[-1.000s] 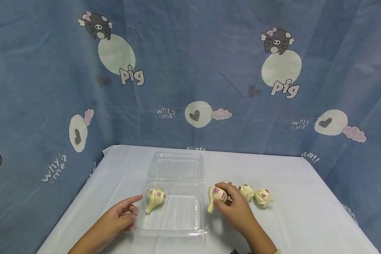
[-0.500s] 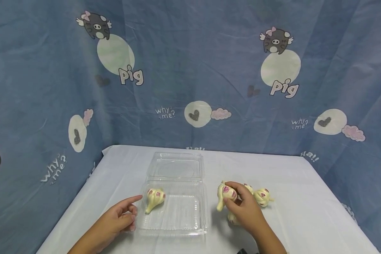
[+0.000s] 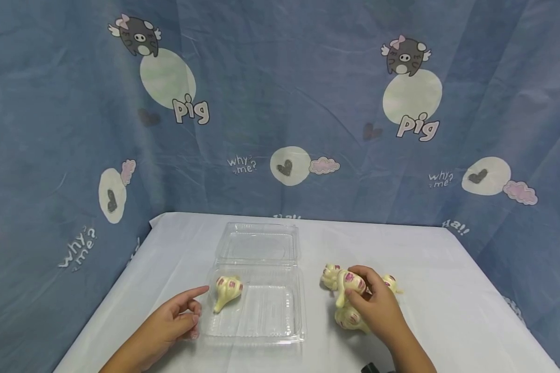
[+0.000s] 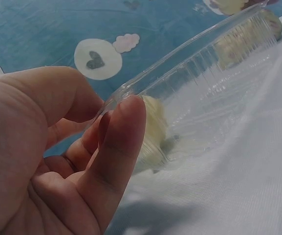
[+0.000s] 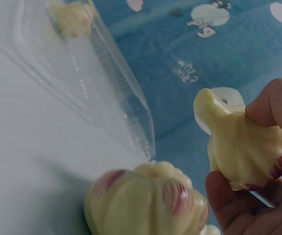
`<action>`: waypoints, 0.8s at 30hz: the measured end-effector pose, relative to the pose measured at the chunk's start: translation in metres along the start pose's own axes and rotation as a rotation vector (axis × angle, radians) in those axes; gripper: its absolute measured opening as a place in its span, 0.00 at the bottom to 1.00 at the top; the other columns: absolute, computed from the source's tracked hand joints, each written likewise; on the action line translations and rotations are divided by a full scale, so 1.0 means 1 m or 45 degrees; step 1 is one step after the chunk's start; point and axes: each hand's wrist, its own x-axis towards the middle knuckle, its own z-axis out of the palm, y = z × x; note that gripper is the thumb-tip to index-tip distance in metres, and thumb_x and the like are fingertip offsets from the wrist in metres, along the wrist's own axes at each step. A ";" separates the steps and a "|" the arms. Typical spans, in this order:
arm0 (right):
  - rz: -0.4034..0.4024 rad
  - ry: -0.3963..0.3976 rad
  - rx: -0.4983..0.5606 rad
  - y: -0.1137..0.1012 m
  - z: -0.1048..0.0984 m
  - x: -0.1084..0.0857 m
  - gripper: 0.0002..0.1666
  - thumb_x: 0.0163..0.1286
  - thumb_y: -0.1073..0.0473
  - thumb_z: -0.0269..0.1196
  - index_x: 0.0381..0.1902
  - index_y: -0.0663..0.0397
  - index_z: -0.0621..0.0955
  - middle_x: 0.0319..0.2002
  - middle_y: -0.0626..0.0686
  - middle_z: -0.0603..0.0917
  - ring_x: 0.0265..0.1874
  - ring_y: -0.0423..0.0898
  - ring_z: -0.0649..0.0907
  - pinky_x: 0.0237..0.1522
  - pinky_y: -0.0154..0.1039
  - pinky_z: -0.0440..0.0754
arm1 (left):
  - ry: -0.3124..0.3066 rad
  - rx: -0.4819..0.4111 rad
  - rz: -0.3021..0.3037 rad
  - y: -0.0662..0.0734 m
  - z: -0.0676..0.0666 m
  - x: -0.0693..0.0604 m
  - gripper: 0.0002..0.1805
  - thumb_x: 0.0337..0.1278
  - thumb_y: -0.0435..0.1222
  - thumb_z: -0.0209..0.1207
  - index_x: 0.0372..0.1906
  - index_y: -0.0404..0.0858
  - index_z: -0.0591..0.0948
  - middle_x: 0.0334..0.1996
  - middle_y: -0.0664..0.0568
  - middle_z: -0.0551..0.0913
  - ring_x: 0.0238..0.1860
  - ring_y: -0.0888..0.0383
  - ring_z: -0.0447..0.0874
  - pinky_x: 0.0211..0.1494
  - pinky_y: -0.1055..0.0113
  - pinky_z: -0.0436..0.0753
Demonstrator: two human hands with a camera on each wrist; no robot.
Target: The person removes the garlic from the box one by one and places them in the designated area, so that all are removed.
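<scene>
A garlic bulb (image 3: 352, 283) with purple patches is gripped between the thumb and fingers of my right hand (image 3: 378, 303), above other bulbs. Below it lies one garlic bulb (image 3: 350, 317); another bulb (image 3: 329, 276) sits just behind to the left. A further bulb (image 3: 390, 283) is partly covered by the hand. My left hand (image 3: 172, 318) is at the left side of an open clear plastic box (image 3: 275, 339). Its index fingertip touches or nearly touches the rim; its other fingers are curled loosely. Inside the box's left part rests one garlic bulb (image 3: 228, 291).
The box's hinged lid (image 3: 259, 246) lies folded back, away from me. White cloth (image 3: 448, 311) covers the table. A blue curtain (image 3: 280, 103) with pig prints hangs behind. A small black object (image 3: 369, 368) shows at the bottom edge by the right wrist.
My right hand has moved right, carrying its garlic bulb away from the box and across the other bulbs, uncovering the near one and the left one. The left hand stays in place.
</scene>
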 end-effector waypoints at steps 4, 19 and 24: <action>0.013 0.009 -0.052 0.002 -0.005 -0.002 0.24 0.69 0.63 0.68 0.62 0.48 0.80 0.58 0.52 0.84 0.53 0.43 0.83 0.54 0.29 0.83 | 0.005 -0.003 -0.006 0.000 0.000 0.000 0.40 0.74 0.30 0.57 0.83 0.30 0.52 0.46 0.48 0.71 0.35 0.60 0.78 0.43 0.64 0.87; 0.081 -0.005 -0.156 0.013 -0.025 -0.007 0.25 0.72 0.60 0.68 0.65 0.48 0.79 0.64 0.53 0.81 0.57 0.42 0.81 0.55 0.27 0.81 | 0.033 0.004 -0.020 0.002 0.002 -0.001 0.40 0.74 0.31 0.58 0.83 0.31 0.53 0.46 0.48 0.71 0.36 0.60 0.78 0.43 0.64 0.87; 0.101 -0.015 -0.215 0.015 -0.028 -0.008 0.26 0.72 0.59 0.68 0.66 0.48 0.79 0.63 0.52 0.81 0.57 0.43 0.80 0.56 0.32 0.82 | 0.039 -0.001 -0.020 0.002 0.002 0.000 0.40 0.74 0.30 0.58 0.83 0.31 0.53 0.46 0.48 0.71 0.36 0.60 0.78 0.43 0.64 0.87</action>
